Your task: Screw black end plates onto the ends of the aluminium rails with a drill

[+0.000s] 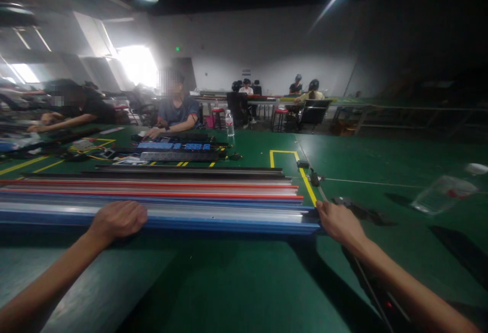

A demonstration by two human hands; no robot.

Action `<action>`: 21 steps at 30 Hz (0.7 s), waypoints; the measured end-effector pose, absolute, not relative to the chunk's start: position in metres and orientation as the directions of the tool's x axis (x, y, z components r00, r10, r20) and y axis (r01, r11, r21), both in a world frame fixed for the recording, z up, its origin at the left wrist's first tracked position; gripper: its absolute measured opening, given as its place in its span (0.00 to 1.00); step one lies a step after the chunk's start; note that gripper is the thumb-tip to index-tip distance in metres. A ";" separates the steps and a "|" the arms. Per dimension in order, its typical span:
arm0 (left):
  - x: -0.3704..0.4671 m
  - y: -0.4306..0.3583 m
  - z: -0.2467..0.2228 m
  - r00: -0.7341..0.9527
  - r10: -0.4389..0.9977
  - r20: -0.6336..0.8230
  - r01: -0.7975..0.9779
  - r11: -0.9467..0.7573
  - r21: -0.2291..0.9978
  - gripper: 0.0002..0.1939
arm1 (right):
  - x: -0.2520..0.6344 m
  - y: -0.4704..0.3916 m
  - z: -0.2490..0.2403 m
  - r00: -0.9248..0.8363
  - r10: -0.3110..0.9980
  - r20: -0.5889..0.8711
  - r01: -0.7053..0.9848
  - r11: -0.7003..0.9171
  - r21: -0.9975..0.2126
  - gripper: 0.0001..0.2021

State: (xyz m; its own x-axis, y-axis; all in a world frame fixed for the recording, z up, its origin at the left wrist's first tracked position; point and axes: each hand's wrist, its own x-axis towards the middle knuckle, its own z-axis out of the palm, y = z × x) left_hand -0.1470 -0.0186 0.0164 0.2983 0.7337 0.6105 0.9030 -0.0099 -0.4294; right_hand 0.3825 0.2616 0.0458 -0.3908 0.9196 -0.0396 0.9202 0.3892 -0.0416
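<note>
Blue-edged strip [229,216], long and silver-faced, is stretching across the near part of the green table [213,282], running from beyond the left edge of the view to the right hand [339,221]; whether it is resting flat or being raised slightly, I cannot tell. Left hand [119,219] is gripping it farther along, the fingers curling into a fist with the knuckles uppermost; the right hand is holding the strip's right end, thumb and fingers drawing close together around it; the fingertips of the left hand are hiding from view. Red-edged strips [229,191] are lying just behind, roughly parallel; dark strips [190,171] are lying beyond those. Yellow tape [284,151] is forming an angular outline past the dark strips; a small black connector [303,163] and a dark plug [314,179] are sitting near its right side. Well to the right of the strips, a clear bottle [444,193] is leaning over, blurred, its white cap [476,169] pointing away to the right. Farther back, another bottle [230,123] is standing upright; to its left, a co-worker in a dark blue shirt [185,113] is sitting behind a row of blue pieces [158,146]; other people are sitting at tables near the far wall [267,38].
</note>
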 end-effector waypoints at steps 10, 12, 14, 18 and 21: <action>-0.172 0.035 0.032 0.468 0.700 0.540 0.747 0.013 -0.664 0.17 | 0.355 0.313 0.061 -0.390 0.921 -0.016 0.919 0.388 -0.073 0.27; -0.179 0.046 0.034 0.483 0.691 0.538 0.729 0.023 -0.684 0.16 | 0.348 0.324 0.066 -0.400 0.916 -0.002 0.914 0.399 -0.070 0.28; -0.185 0.058 0.037 0.478 0.690 0.544 0.729 0.034 -0.684 0.16 | 0.340 0.335 0.069 -0.421 0.907 0.010 0.906 0.421 -0.056 0.25; -0.197 0.079 0.038 0.446 0.702 0.555 0.755 0.039 -0.655 0.17 | 0.325 0.360 0.072 -0.420 0.908 0.007 0.908 0.420 -0.013 0.18; -0.207 0.095 0.037 0.422 0.711 0.563 0.780 0.031 -0.624 0.18 | 0.315 0.375 0.069 -0.411 0.912 0.002 0.912 0.411 0.003 0.16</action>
State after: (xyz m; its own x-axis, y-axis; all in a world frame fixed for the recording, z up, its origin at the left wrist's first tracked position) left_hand -0.2065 0.0949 0.0369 0.4219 0.7107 0.5629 0.7805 0.0313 -0.6244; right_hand 0.3153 0.3750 0.0694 -0.4108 0.9117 0.0018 0.9117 0.4107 0.0030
